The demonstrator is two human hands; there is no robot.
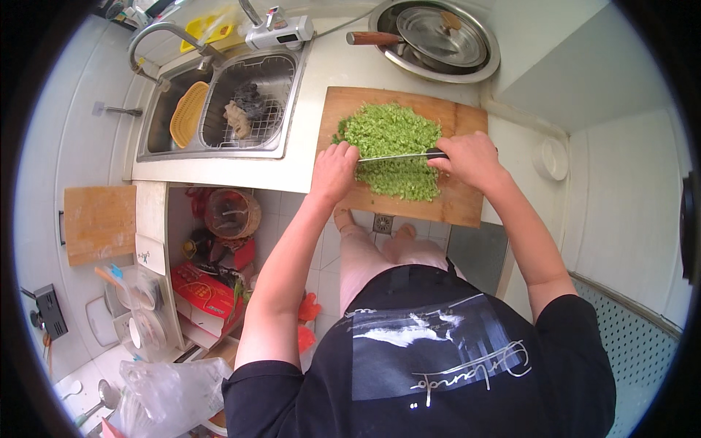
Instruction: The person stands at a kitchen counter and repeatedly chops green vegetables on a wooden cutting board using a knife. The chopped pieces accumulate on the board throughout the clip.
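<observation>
A wooden cutting board (463, 191) lies on the counter, its near side reaching past the counter's front edge. Finely chopped green vegetable (393, 128) covers its middle in a wide heap. Across this heap runs a kitchen knife (395, 157), seen nearly edge-on. My right hand (473, 159) is closed around its black handle. At the other end, the fingers of my left hand (335, 169) rest at the blade's tip; whether they pinch it or only press on it is hidden. Darker green bits (340, 131) lie at the heap's left side.
Left of the board is a double sink (290, 131) with a yellow basket (189, 115) and cloths on a wire rack. A metal basin (438, 79) holding a lidded pan stands behind the board. At right sits a white bowl (550, 159). Below, an open cupboard holds a wicker basket (252, 213).
</observation>
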